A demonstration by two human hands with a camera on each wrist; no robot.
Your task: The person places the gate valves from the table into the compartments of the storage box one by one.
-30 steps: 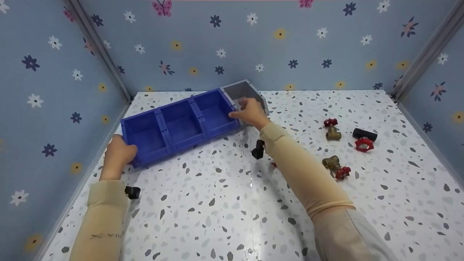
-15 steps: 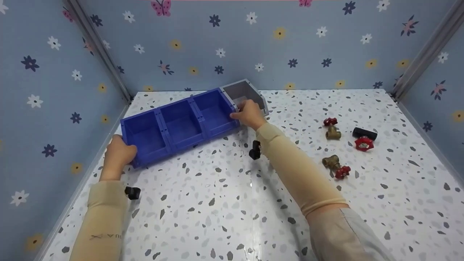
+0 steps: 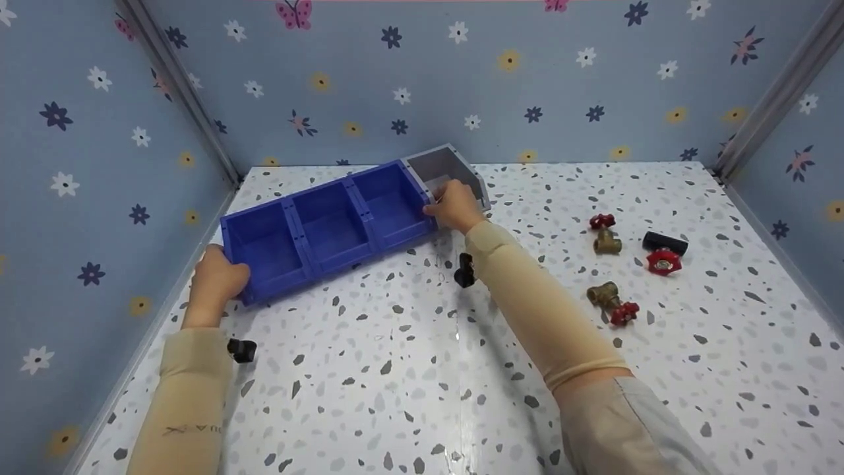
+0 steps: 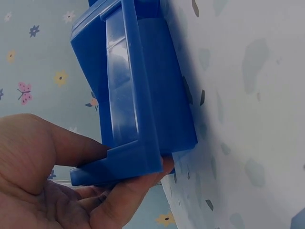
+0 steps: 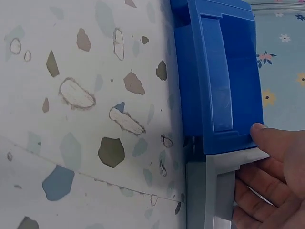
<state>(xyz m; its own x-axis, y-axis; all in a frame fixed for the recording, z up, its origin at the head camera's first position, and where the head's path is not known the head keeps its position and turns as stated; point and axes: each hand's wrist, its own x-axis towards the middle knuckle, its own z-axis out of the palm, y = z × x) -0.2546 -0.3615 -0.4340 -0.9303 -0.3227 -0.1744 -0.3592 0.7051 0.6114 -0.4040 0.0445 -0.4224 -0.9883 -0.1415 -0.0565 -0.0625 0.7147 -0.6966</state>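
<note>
Three blue storage bins and a grey bin (image 3: 438,163) stand joined side by side in a slanted row on the speckled table. My left hand (image 3: 216,280) grips the outer wall of the leftmost blue bin (image 3: 265,245); in the left wrist view the thumb is on one side of that wall and fingers are on the other. My right hand (image 3: 458,206) pinches the adjoining walls of the rightmost blue bin (image 3: 390,198) and the grey bin. Its thumb lies on the blue side, its fingers inside the grey bin (image 5: 224,191). Between them sits the middle blue bin (image 3: 330,224).
On the right of the table lie a brass valve with red handle (image 3: 606,241), another brass valve (image 3: 604,295) nearer me, and a black pipe piece (image 3: 664,243) beside a red handwheel (image 3: 663,262). Flower-patterned panels (image 3: 461,86) enclose the back and sides.
My right hand has shifted slightly, its thumb now closer to the wall between the blue and grey bins. A red item seen earlier beside the right forearm is now hidden. The bins look still.
</note>
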